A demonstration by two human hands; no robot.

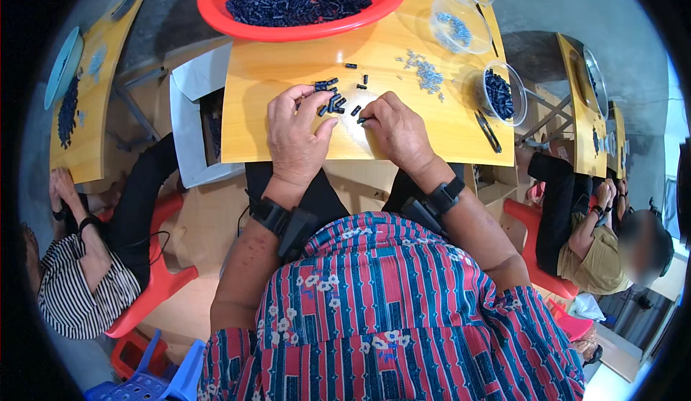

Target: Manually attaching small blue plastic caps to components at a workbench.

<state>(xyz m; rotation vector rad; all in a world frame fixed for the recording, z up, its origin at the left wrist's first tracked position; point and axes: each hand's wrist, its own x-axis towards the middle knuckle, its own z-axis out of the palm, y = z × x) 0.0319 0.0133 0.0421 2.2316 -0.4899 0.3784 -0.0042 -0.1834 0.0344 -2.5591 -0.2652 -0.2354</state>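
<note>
Several small black cylindrical plastic pieces [335, 104] lie in a loose group on the yellow table. My left hand [296, 138] rests at the left of this group, its fingers curved and its thumb apart from them, with pieces around the fingertips. Thumb and forefinger of my right hand [400, 132] are pinched together on a small black piece [362, 120], mostly hidden by the fingertips. A few more black pieces are scattered just beyond the hands. Farther right sits a spread of small clear or silvery bits [425, 72], too small to make out.
A large red basin [209, 12] full of black pieces stands at the far edge. At right are a clear tub [517, 98] of black pieces, black tweezers [489, 132] and another clear container [437, 23]. A white box [188, 124] is at left; people sit at tables either side.
</note>
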